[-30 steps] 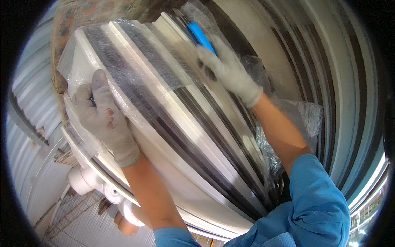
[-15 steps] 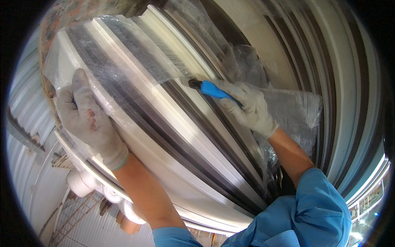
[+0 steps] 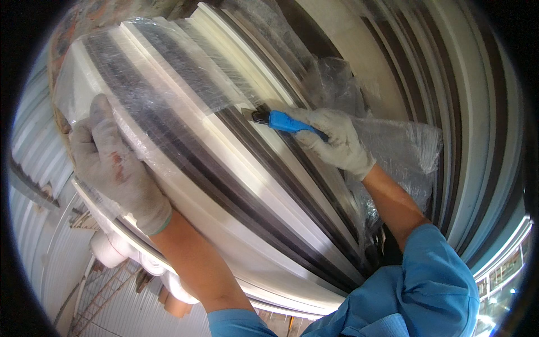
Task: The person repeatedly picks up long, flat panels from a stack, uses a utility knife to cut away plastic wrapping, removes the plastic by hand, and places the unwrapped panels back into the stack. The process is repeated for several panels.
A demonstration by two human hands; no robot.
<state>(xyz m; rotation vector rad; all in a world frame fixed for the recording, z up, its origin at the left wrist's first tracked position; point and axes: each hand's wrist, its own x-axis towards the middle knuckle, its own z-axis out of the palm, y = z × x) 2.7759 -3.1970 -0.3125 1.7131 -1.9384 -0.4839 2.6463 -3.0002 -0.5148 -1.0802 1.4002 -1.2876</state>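
A stack of long white and dark profiles (image 3: 264,194) slants across the view, its far end covered by clear plastic film (image 3: 163,73). At the stack's left edge, my gloved left hand (image 3: 115,160), red-stained on the back, curls around the film-covered white profile (image 3: 179,180). Its thumb lies along the edge; its fingertips are hidden on the outer side. My gloved right hand (image 3: 337,140) grips a blue utility knife (image 3: 286,122) with a black head. The knife's short metal blade points left, close to the film's near edge over the profiles.
Crumpled loose film (image 3: 401,143) lies right of my right hand. More long profiles (image 3: 466,135) stand along the right side. White rolls (image 3: 109,250) sit low at the left, beside a corrugated metal wall (image 3: 36,123).
The knife has shifted slightly left and down in the view, and its handle lies more level. My left hand keeps its hold, a little farther left.
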